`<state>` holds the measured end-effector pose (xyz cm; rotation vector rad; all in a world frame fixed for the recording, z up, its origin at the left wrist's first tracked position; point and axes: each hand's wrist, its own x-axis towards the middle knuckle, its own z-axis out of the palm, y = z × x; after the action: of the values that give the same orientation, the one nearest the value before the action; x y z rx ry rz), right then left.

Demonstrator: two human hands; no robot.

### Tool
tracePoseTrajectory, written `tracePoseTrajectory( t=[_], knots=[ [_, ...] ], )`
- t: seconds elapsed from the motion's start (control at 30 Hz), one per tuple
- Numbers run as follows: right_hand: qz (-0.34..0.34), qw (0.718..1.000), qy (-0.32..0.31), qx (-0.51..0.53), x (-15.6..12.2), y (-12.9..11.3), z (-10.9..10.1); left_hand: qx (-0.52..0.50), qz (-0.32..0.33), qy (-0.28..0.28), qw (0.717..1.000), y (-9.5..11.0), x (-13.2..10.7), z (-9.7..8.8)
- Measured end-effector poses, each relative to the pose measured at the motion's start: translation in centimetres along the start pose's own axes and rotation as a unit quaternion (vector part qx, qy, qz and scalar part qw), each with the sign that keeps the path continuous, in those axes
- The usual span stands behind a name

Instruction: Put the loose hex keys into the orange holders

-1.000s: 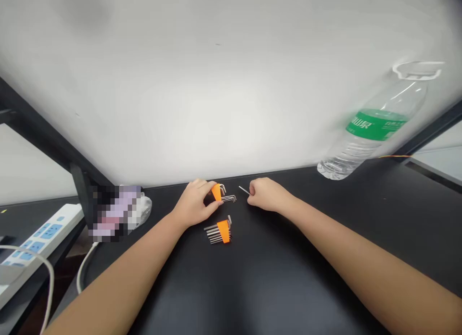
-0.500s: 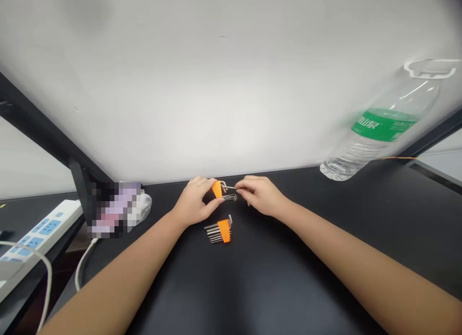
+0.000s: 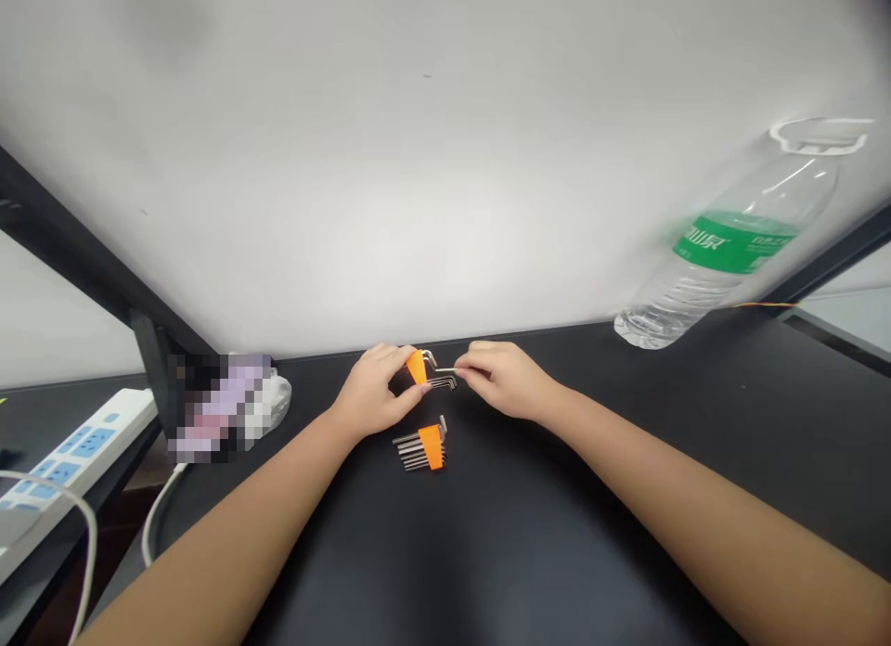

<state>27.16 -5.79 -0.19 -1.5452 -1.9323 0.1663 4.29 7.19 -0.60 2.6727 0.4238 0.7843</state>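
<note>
My left hand [image 3: 376, 389] grips an orange hex key holder [image 3: 417, 368] between thumb and fingers, near the back of the black table. Several bent hex keys [image 3: 445, 382] stick out of its right side. Just to the right, my right hand [image 3: 505, 379] pinches a single hex key [image 3: 446, 369], whose free end points left toward the holder. Whether that end touches the holder, I cannot tell. Nearer to me, a second orange holder [image 3: 432, 446] full of hex keys lies flat on the table, apart from both hands.
A large clear bottle with a green label [image 3: 734, 242] stands at the back right by the white wall. At left are a white power strip [image 3: 76, 460], a white cable [image 3: 149, 525], a plastic bag [image 3: 277, 400] and a black frame post [image 3: 76, 242].
The hex key in my right hand has shifted slightly, and its tip now sits a little farther right of the held holder. My left hand keeps its grip.
</note>
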Motion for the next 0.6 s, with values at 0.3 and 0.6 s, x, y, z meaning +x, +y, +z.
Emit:
tracePoseTrajectory(
  t=[0.3,0.6],
  knots=[
    [0.037,0.995,0.043,0.085,0.1,-0.8,0.3,-0.001,0.016,-0.005,1.000,0.1,0.1,0.1],
    [0.162,0.963,0.043,0.210,0.0,-0.9,1.0,-0.003,0.048,0.011,0.999,-0.2,0.0,0.2]
  ],
)
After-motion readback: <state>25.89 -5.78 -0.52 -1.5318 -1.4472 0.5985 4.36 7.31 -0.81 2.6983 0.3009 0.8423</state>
